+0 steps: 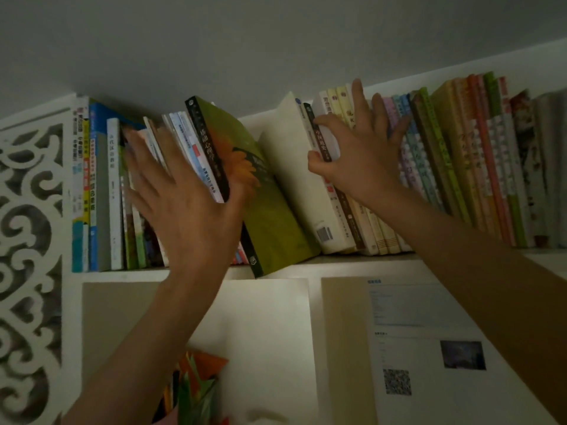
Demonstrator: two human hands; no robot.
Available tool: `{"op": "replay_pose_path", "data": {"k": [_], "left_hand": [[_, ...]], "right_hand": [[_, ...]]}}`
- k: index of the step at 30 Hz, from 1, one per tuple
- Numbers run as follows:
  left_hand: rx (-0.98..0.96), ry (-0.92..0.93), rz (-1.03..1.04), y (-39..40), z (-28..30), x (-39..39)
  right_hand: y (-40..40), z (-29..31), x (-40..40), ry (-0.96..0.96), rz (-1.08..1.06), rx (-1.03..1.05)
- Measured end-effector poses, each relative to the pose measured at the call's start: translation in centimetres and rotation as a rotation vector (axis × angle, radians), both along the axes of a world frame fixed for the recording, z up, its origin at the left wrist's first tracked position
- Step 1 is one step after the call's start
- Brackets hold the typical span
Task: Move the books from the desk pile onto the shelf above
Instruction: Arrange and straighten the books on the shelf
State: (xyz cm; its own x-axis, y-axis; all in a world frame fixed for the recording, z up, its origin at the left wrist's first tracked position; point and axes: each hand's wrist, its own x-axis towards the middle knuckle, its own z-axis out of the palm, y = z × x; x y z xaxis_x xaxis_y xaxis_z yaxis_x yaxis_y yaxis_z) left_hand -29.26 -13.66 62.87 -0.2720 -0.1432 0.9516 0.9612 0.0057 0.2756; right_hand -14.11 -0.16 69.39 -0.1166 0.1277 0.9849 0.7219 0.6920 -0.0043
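Note:
A green book with an orange flower cover (270, 210) leans left on the white shelf (306, 265), its lower corner past the shelf's front edge. My left hand (181, 194) lies flat with spread fingers against the leaning books left of it, thumb touching the green book's spine. To the right, a cream-covered book (294, 167) tilts beside a dark-spined book (319, 139). My right hand (359, 148) pinches that dark spine between thumb and forefinger, while its other fingers spread over the pastel books (408, 154) behind.
Upright books (95, 191) fill the shelf's left end and colourful spines (478, 161) pack the right. A white carved panel (27, 240) stands at far left. Below the shelf hang a printed sheet with a QR code (423, 338) and blank paper (270, 326); folded coloured paper (196, 384) sits at bottom.

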Motion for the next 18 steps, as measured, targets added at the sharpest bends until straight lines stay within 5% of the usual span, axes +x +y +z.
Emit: {"op": "replay_pose_path", "data": {"k": [2, 3, 18], "left_hand": [[-0.024, -0.118, -0.499, 1.1, -0.2, -0.2], [-0.045, -0.109, -0.568, 1.6, -0.3, 0.3], [-0.211, 0.039, -0.426, 4.7, 3.8, 1.9]], "right_hand": [[-0.3, -0.1, -0.6, -0.015, 0.013, 0.004], [-0.5, -0.2, -0.8, -0.023, 0.015, 0.007], [0.1, 0.1, -1.1, 0.011, -0.012, 0.021]]}}
